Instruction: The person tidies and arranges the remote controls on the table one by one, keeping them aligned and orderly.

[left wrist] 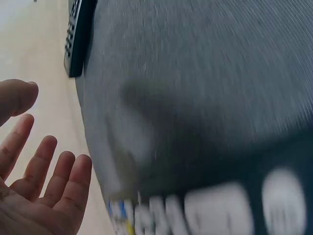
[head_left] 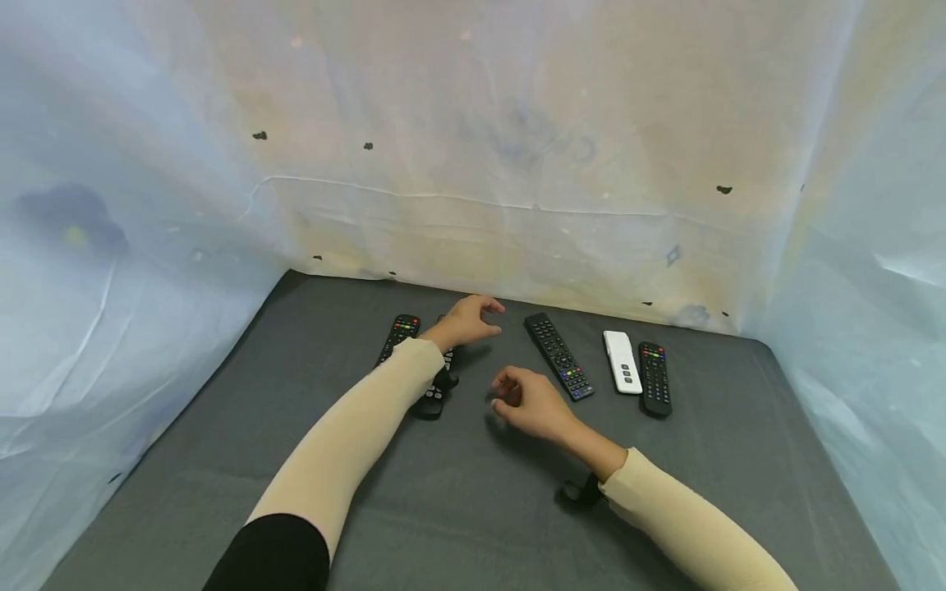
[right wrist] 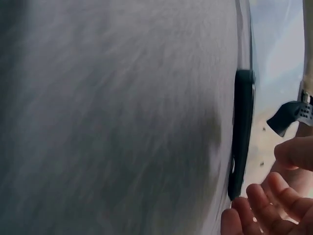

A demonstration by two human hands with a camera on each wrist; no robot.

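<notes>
Several remote controls lie on a grey table [head_left: 665, 492]. My left hand [head_left: 492, 319] hovers near the back of the table with fingers loosely curled, holding nothing. Its forearm crosses over a black remote [head_left: 434, 397], and another black remote [head_left: 400, 334] lies just left of it. My right hand [head_left: 501, 395] hangs low over the table centre, fingers loosely bent and empty, left of a long black remote [head_left: 558, 355]. In the left wrist view the fingers [left wrist: 46, 183] are spread, with a blurred remote [left wrist: 220, 210] below. In the right wrist view the fingers [right wrist: 274, 205] are near an edge-on black remote [right wrist: 242, 132].
A white remote [head_left: 622, 361] and a further black remote [head_left: 654, 377] lie side by side at the right. Pale plastic sheeting [head_left: 473, 164] walls the table at the back and on both sides. A black wrist strap [head_left: 580, 492] sits on my right forearm.
</notes>
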